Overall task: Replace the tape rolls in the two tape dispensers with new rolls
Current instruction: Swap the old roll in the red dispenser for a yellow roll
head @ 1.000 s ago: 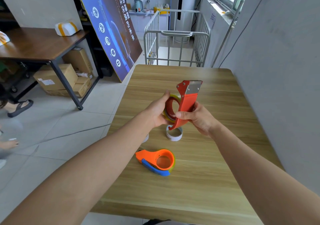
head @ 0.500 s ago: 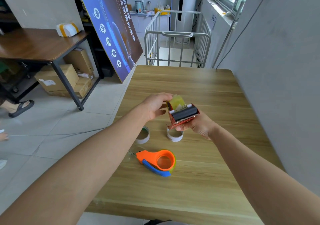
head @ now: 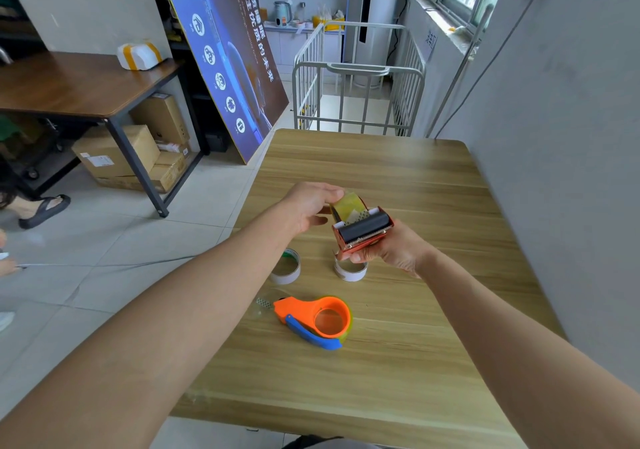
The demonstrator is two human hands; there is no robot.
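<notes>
My right hand (head: 391, 248) grips a red tape dispenser (head: 362, 230) above the wooden table (head: 398, 178), its black roller end turned toward me. A yellowish clear tape roll (head: 348, 204) sits in it, and my left hand (head: 311, 206) has its fingertips on the roll's far side. An orange dispenser with a blue lever (head: 317, 320) lies on the table nearer to me, holding a tape roll. Two empty white cores stand upright on the table: one at the left (head: 285, 268), one under my right hand (head: 349, 270).
A grey wall runs along the table's right side. A white metal cart (head: 356, 78) stands behind the far edge. Left of the table are tiled floor, a leaning blue poster (head: 225, 57), a dark desk (head: 79, 85) with cardboard boxes under it, and a person's sandalled foot (head: 45, 208).
The red dispenser was upright with its side facing me; my right hand has tipped it down so its roller end faces me. My left hand moved from the roll's side to its top.
</notes>
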